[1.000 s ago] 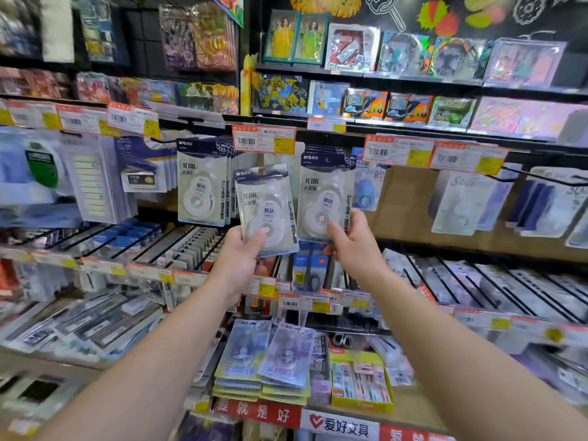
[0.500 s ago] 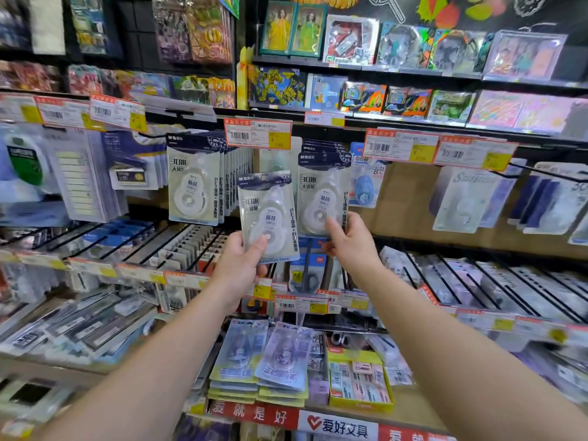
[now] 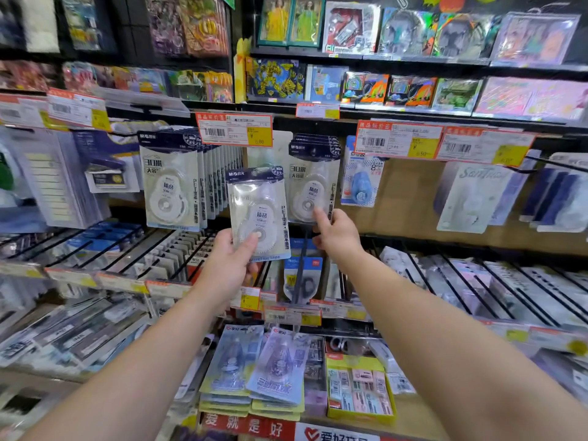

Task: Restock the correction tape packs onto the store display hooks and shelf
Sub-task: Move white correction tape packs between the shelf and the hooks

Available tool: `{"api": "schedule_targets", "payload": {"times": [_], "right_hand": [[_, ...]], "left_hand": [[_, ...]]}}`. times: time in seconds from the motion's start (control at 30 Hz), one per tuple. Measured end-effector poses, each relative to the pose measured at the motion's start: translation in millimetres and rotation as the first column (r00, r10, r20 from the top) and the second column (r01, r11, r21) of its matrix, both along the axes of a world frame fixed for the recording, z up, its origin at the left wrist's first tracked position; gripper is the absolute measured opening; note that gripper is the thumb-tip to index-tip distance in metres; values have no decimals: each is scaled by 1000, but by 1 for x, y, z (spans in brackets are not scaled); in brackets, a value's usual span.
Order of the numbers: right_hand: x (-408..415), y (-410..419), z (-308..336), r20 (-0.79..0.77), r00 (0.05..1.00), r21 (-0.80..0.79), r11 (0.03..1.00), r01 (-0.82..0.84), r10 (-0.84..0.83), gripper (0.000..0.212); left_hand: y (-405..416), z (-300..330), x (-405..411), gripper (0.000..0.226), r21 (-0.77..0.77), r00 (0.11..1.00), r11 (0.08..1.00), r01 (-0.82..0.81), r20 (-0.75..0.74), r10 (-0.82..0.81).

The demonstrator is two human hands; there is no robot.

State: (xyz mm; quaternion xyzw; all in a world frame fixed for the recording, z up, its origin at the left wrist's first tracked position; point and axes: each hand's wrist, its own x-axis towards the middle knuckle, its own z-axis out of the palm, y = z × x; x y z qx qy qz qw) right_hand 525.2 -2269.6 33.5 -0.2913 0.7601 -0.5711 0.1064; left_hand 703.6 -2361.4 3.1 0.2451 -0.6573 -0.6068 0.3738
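Okay, your left hand (image 3: 227,265) grips a correction tape pack (image 3: 257,214) by its bottom edge, in the gap between two hanging rows; your right hand (image 3: 334,232) pinches the right-hand row (image 3: 313,179).

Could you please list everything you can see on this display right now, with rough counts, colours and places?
held correction tape pack: one, navy header, clear blister, in front of centre hooks.
left hanging row: many like packs, upper hook left of centre.
right hanging row: several like packs, upper hook right of centre.
blue tape pack: front one showing, beside the right row.
price tags: several, white, orange and yellow, along the rail.
pastel flat packs: two stacks, bottom shelf.
yellow box: one, bottom shelf, right of the stacks.
left hand: grip on the held pack's lower end.
right hand: fingers at the right row's front pack.
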Motion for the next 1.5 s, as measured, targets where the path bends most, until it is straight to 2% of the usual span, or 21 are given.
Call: {"api": "schedule_targets", "payload": {"times": [0.2, 0.3, 0.4, 0.5, 0.6, 0.77, 0.97, 1.13, 1.3, 1.37, 1.43, 1.5], "right_hand": [[-16, -13, 0, -24, 1000, -9, 1000, -17, 17, 38], [-23, -18, 1, -16, 1000, -8, 1000, -19, 18, 39], [-27, -23, 5, 23, 1000, -3, 1000, -19, 19, 42], [-31, -27, 8, 57, 998, 15, 1000, -11, 10, 59], [-32, -30, 10, 138, 990, 10, 1000, -26, 25, 65], [-34, -35, 14, 218, 975, 4, 999, -36, 35, 66], [-31, -27, 6, 288, 957, 8, 999, 40, -41, 61], [-13, -3, -1, 234, 970, 38, 998, 50, -57, 52], [21, 32, 4, 221, 945, -89, 970, -226, 240, 33], [34, 45, 4, 110, 948, -54, 954, -294, 299, 35], [42, 53, 3, -25, 960, 25, 961, -277, 277, 32], [45, 57, 2, -77, 968, 31, 971, -238, 240, 26]], "left_hand": [[-1, 1, -6, 13, 18, 1000, 1000, -20, 0, 20], [-3, 0, -9, 19, 15, 1000, 999, -30, 9, 30], [-1, 0, -10, 25, 16, 999, 999, -35, 19, 35], [0, 1, -12, 27, 12, 999, 999, -36, 19, 36], [0, 0, -11, 23, 10, 999, 999, -35, 18, 35], [-1, -2, -6, 28, -1, 999, 1000, -20, 31, 20], [0, -3, 0, 14, -26, 999, 1000, -10, 44, 11], [3, -1, -2, 15, -16, 999, 1000, 4, 54, -3], [13, 5, -8, 21, -23, 998, 999, 23, 62, -22], [19, 9, -10, 22, -38, 997, 999, 35, 63, -32], [26, 13, -13, 23, -55, 996, 998, 38, 77, -33], [29, 15, -16, 25, -67, 995, 996, 51, 88, -45]]}}
